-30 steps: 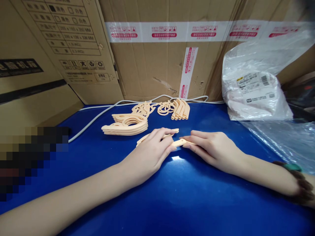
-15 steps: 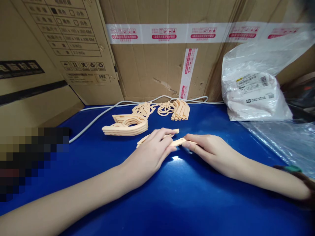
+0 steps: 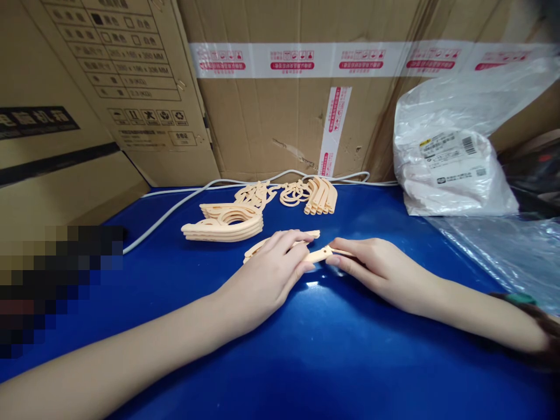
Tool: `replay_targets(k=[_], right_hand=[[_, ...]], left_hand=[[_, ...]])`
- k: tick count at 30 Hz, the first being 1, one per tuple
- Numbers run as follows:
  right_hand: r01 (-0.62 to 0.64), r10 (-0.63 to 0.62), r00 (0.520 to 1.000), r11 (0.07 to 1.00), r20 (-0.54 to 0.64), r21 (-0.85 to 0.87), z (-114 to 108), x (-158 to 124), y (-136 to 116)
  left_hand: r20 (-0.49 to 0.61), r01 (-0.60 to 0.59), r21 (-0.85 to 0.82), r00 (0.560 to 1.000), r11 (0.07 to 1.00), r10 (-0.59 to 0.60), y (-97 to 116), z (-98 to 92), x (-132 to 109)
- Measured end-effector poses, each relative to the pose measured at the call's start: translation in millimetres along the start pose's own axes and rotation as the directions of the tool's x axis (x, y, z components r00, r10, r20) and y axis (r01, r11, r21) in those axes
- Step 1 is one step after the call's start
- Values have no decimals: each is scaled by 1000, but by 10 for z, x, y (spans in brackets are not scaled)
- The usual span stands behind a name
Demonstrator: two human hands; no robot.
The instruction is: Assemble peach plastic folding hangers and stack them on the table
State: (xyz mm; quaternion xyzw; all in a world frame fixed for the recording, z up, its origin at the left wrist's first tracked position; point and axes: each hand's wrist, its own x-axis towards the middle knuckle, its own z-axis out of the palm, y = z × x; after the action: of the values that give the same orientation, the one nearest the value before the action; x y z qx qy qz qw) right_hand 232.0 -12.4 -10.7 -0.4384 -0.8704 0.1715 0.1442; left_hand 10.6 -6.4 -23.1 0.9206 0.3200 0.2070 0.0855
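Near the middle of the blue table, my left hand (image 3: 275, 265) is closed over a cream plastic piece (image 3: 319, 255) with a small dark hole near its right end. My right hand (image 3: 376, 265) pinches a thin cream part (image 3: 343, 252) that meets that end. Its fingertips are close to the joint. Beneath and behind my left hand lies another cream piece (image 3: 252, 251), mostly covered by the fingers. Further back on the left is a stack of cream hanger-like frames (image 3: 225, 229).
Behind are cream hooks (image 3: 294, 192), curved arms (image 3: 321, 196) and a pile of thin parts (image 3: 254, 195). A white cable (image 3: 164, 219) runs along cardboard boxes (image 3: 271, 116). At right sits a white plastic bag (image 3: 455, 169) beside clear film (image 3: 507, 251).
My right hand has shifted slightly at the joint, and the hole end of the cream piece shows a little more. My left hand has barely moved.
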Motion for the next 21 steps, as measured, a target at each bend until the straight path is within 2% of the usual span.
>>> replay_targets(k=[7, 14, 17, 21], right_hand=[[73, -79, 997, 972, -19, -222, 43, -31, 54], [157, -234, 969, 838, -84, -522, 53, -40, 97], [163, -237, 968, 845, -83, -509, 54, -41, 108], [130, -167, 983, 924, -73, -361, 58, -52, 97]], left_hand=[[4, -9, 0, 1000, 1000, 9, 15, -7, -7], [22, -2, 4, 1000, 1000, 2, 11, -8, 10], [26, 11, -14, 1000, 1000, -11, 16, -11, 9], [10, 3, -26, 1000, 1000, -2, 15, -14, 3]])
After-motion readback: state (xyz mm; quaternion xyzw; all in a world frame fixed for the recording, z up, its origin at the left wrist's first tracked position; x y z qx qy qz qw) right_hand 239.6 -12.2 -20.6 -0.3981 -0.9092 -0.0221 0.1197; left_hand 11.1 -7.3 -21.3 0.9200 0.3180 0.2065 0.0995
